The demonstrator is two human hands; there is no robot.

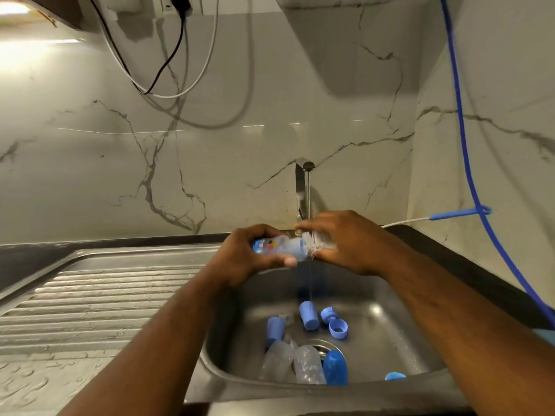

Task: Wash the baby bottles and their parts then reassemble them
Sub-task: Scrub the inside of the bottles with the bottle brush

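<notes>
Dim warm light, glare top left, wide-angle bending at edges, hands (300, 244) motion-blurred.

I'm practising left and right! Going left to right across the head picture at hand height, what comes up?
You'd pass: ribbed draining board → left hand → baby bottle → bottle brush → right hand → blue cord.

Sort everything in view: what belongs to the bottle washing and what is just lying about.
Job: bottle in the left hand; brush in the right hand; running tap; sink; clear bottles, blue caps and ring lying in it.
Lying about: black and white cables on the wall; blue cord; draining board.
</notes>
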